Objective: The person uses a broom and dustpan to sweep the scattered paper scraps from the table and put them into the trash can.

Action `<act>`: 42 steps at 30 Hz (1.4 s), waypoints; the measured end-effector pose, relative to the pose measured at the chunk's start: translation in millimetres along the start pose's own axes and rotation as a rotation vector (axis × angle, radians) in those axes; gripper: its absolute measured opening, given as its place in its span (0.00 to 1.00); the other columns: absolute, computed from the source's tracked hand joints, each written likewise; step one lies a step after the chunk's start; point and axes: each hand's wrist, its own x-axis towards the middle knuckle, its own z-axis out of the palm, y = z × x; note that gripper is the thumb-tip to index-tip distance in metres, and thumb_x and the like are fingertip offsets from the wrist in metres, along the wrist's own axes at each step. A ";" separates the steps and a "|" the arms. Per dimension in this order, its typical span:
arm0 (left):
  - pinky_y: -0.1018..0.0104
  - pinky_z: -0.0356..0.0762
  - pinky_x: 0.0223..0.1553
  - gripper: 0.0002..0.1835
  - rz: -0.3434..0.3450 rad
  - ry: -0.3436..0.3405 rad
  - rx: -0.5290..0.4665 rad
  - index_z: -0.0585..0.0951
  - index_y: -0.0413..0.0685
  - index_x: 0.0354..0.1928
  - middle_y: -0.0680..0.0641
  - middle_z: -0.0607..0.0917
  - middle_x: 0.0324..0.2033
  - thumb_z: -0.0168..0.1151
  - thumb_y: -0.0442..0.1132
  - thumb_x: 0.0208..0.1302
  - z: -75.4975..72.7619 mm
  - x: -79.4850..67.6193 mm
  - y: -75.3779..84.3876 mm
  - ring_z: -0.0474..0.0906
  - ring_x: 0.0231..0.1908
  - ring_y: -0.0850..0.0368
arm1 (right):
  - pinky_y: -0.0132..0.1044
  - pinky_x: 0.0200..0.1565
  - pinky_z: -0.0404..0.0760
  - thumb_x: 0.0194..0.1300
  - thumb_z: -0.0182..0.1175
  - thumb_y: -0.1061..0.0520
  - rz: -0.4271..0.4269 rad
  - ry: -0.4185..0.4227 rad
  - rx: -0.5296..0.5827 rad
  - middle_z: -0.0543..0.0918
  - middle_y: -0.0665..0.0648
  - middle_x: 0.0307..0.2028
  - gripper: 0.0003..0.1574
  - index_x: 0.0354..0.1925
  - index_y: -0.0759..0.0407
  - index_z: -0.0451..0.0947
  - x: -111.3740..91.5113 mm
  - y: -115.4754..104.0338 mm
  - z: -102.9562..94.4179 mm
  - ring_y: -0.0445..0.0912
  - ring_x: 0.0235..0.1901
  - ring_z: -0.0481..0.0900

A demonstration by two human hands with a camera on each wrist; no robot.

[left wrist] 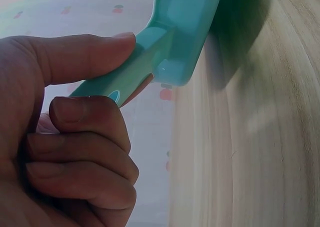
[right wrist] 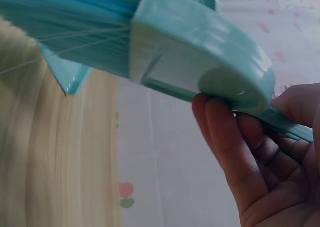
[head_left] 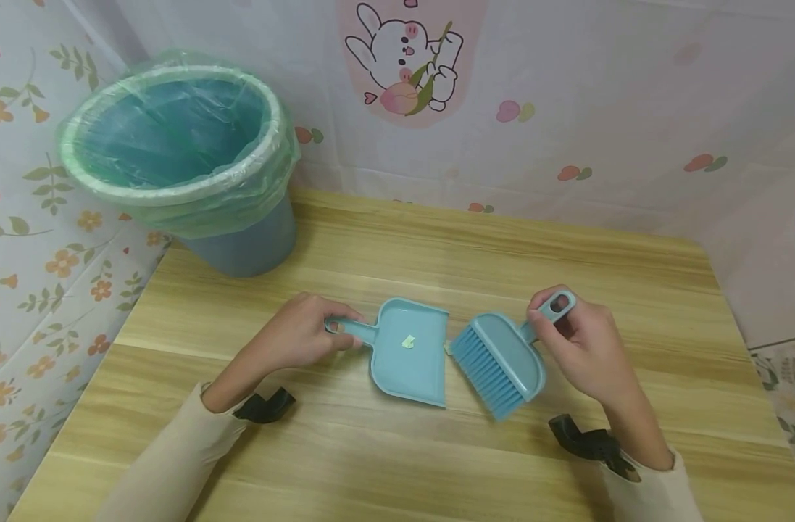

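Observation:
My left hand (head_left: 306,330) grips the handle of a light-blue dustpan (head_left: 410,373), thumb along the top and fingers curled beneath in the left wrist view. A small pale-green scrap (head_left: 408,341) lies in the pan, whose open edge faces right. Another small scrap (head_left: 448,347) shows at that edge, partly covered by the bristles. Just to the right, my right hand (head_left: 583,344) holds a blue hand brush (head_left: 504,355) by its handle, bristles pointing down and left toward the pan. In the right wrist view, fingertips (right wrist: 220,112) touch the underside of the brush head.
A blue bin (head_left: 240,243) with a green plastic liner stands at the back left of the wooden table (head_left: 371,464). A printed curtain (head_left: 586,94) hangs behind the table's far edge. Black mounts (head_left: 267,406) sit at both wrists.

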 end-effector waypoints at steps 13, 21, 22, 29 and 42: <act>0.66 0.64 0.24 0.16 0.003 0.008 -0.010 0.93 0.43 0.54 0.57 0.76 0.21 0.78 0.39 0.65 4.8 3.1 -0.8 0.64 0.19 0.63 | 0.32 0.23 0.67 0.73 0.64 0.71 0.009 -0.012 0.043 0.78 0.47 0.28 0.05 0.45 0.65 0.83 1.5 -1.1 19.9 0.38 0.21 0.68; 0.64 0.66 0.26 0.16 -0.011 0.006 -0.007 0.93 0.44 0.53 0.56 0.78 0.22 0.78 0.39 0.65 5.6 2.8 -0.4 0.66 0.20 0.62 | 0.24 0.29 0.75 0.68 0.64 0.74 -0.093 0.045 0.001 0.83 0.51 0.31 0.08 0.44 0.69 0.82 2.1 -4.1 21.8 0.36 0.25 0.76; 0.64 0.66 0.26 0.16 -0.016 0.005 -0.008 0.93 0.44 0.53 0.56 0.79 0.23 0.78 0.39 0.65 5.6 2.8 -0.1 0.66 0.20 0.61 | 0.23 0.31 0.78 0.67 0.64 0.74 -0.119 0.031 -0.023 0.84 0.51 0.31 0.09 0.45 0.68 0.82 2.5 -5.4 22.7 0.36 0.26 0.78; 0.64 0.65 0.25 0.15 -0.020 0.004 -0.013 0.94 0.45 0.53 0.56 0.79 0.22 0.77 0.39 0.65 5.3 2.8 0.9 0.66 0.19 0.62 | 0.26 0.29 0.77 0.66 0.65 0.70 -0.238 -0.067 -0.079 0.86 0.48 0.34 0.11 0.45 0.60 0.82 3.9 -13.6 26.3 0.38 0.27 0.77; 0.62 0.69 0.30 0.16 -0.007 -0.002 -0.014 0.93 0.47 0.54 0.56 0.83 0.28 0.78 0.40 0.66 6.7 3.4 -2.2 0.68 0.24 0.60 | 0.24 0.35 0.81 0.64 0.66 0.75 -0.166 -0.047 -0.032 0.86 0.50 0.36 0.15 0.46 0.62 0.82 1.4 -14.1 22.0 0.38 0.31 0.80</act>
